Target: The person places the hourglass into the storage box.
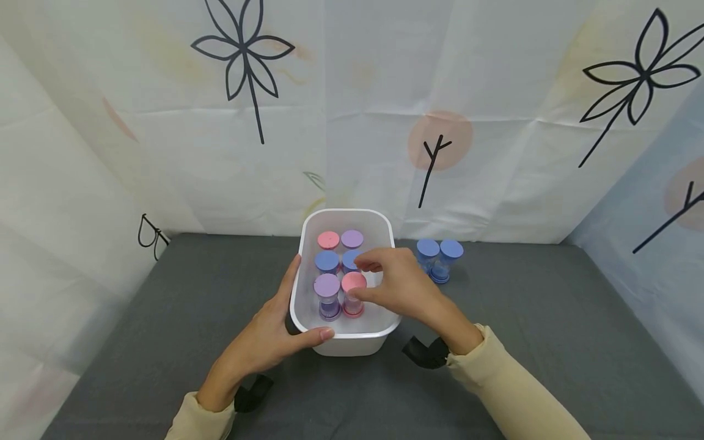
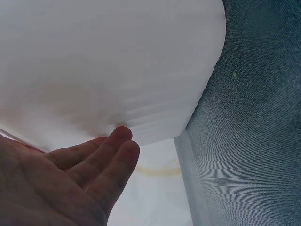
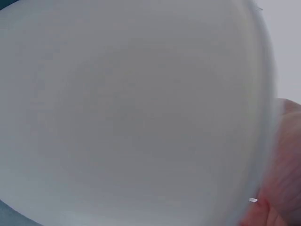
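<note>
A white plastic bin [image 1: 385, 229] stands on the grey cloth and holds several sand timers with pink, purple and blue caps. My left hand [image 1: 291, 318] braces the bin's near left corner: its thumb lies along the front rim and its straight fingers [image 2: 110, 153] press on the outer wall [image 2: 108, 70]. My right hand [image 1: 367, 282] reaches into the bin from the right and pinches the front pink-capped timer [image 1: 352, 282] by its cap. A purple-capped timer [image 1: 327, 286] stands just left of it. The right wrist view shows only the blurred white bin wall [image 3: 131, 113] and a bit of my hand.
Two blue-capped timers [image 1: 440, 256] stand on the grey cloth [image 1: 550, 318] just right of the bin. Printed fabric walls [image 1: 385, 110] close in the back and both sides. Black wrist straps [image 1: 423, 353] sit at my cuffs.
</note>
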Tool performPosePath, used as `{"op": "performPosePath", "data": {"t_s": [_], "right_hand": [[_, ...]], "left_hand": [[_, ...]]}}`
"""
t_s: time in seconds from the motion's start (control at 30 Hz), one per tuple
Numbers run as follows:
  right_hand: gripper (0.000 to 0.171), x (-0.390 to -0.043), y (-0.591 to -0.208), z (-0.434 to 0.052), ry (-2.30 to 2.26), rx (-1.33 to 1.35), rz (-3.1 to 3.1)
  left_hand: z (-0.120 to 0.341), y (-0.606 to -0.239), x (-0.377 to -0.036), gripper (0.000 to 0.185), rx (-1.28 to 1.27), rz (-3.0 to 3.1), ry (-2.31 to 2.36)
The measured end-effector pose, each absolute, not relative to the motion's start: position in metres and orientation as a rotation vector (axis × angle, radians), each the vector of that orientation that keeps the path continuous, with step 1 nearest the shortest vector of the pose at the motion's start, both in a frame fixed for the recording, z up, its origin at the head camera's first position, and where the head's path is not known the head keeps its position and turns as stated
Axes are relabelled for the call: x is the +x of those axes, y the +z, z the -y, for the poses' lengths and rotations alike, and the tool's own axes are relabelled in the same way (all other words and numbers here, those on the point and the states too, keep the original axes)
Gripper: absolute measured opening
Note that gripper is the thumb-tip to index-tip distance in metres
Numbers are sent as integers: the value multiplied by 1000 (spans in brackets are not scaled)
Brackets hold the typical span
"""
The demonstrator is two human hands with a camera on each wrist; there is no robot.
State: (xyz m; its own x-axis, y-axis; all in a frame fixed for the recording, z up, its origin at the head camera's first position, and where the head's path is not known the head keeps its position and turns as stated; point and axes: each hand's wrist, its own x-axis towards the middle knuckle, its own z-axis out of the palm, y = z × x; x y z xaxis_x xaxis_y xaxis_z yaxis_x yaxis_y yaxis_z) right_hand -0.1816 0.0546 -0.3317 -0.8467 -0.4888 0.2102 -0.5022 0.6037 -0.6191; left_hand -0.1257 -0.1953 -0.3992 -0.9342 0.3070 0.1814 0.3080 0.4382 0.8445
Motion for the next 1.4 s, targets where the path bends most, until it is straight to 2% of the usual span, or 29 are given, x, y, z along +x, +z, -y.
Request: {"op": "performPosePath", "data": {"t_s": [0.57, 1.03, 1.4], "right_hand": [[39, -167, -337, -104, 1646, 599, 2360], [37, -177, -345, -131, 1713, 480, 2157], [35, -197, -358, -161, 1754, 245, 2031]], "left_hand": [[195, -398, -126, 120, -602, 2656, -1533], [196, -401, -126, 121, -576, 2671, -1526], [196, -400, -126, 120, -612, 2650, -1539]]}}
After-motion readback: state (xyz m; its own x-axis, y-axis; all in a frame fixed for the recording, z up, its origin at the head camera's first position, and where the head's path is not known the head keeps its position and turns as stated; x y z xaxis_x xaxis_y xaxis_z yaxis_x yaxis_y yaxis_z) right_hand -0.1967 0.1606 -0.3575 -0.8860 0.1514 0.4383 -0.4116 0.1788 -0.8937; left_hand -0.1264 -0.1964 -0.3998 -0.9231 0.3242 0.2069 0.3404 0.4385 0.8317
